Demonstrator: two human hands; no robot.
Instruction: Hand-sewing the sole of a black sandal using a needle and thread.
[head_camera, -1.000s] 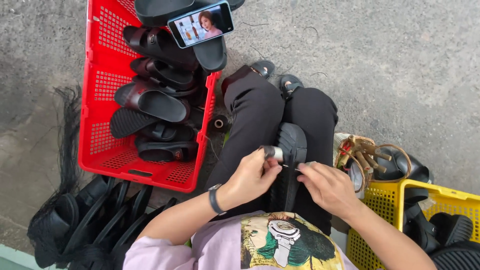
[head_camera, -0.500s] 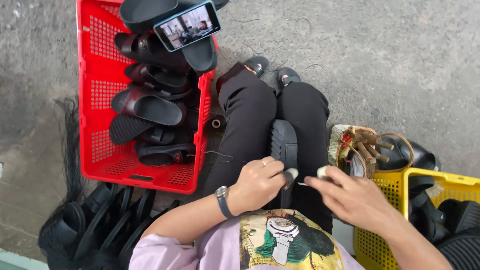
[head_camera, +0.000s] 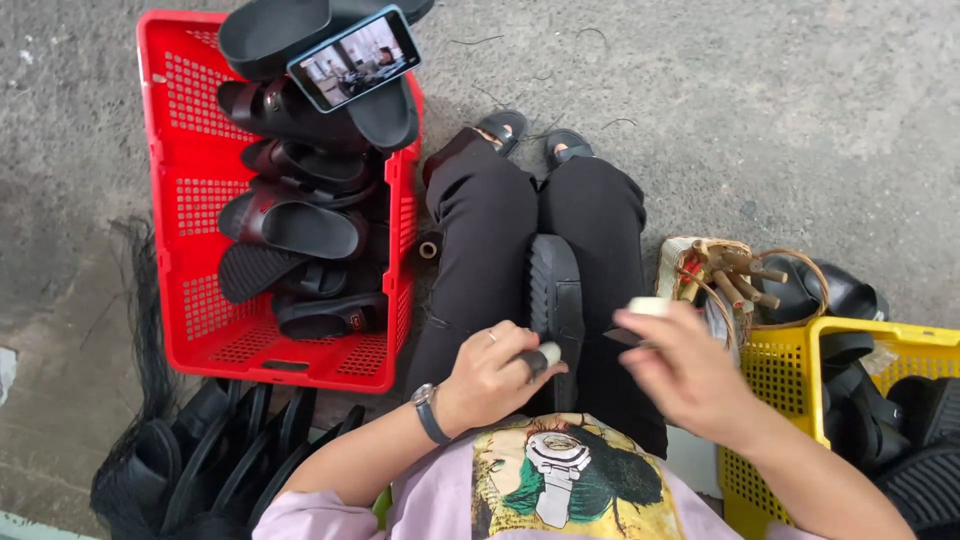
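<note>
A black sandal (head_camera: 556, 300) lies sole-up along my lap, between my two black-trousered legs, and I place everything else by it. My left hand (head_camera: 490, 375) rests at the sandal's near left edge, its grip closed around a small dark tool (head_camera: 540, 358) with a pale tip that touches the sole's side. My right hand (head_camera: 690, 370) hovers just right of the sandal, apart from it, its grip pinched narrow on a small white piece (head_camera: 648, 307) at the fingertips, with a thin dark blade-like thing (head_camera: 625, 338) under the thumb; what that is I cannot tell. Left of the sandal, beyond my left leg, stands a red crate (head_camera: 180, 250) stacked with black sandals, and a phone (head_camera: 353, 58) with a lit screen leans on the top of that stack. Nearer to me on that same side, a heap of black straps (head_camera: 210, 460) lies on the concrete floor (head_camera: 780, 120). Right of the sandal, past my right leg, sits a small woven basket (head_camera: 690, 262) with wooden pegs (head_camera: 745, 275) in it, and beside that a yellow crate (head_camera: 790, 400) holding more black sandals. My feet, in black sandals, show beyond the sandal's far end.
</note>
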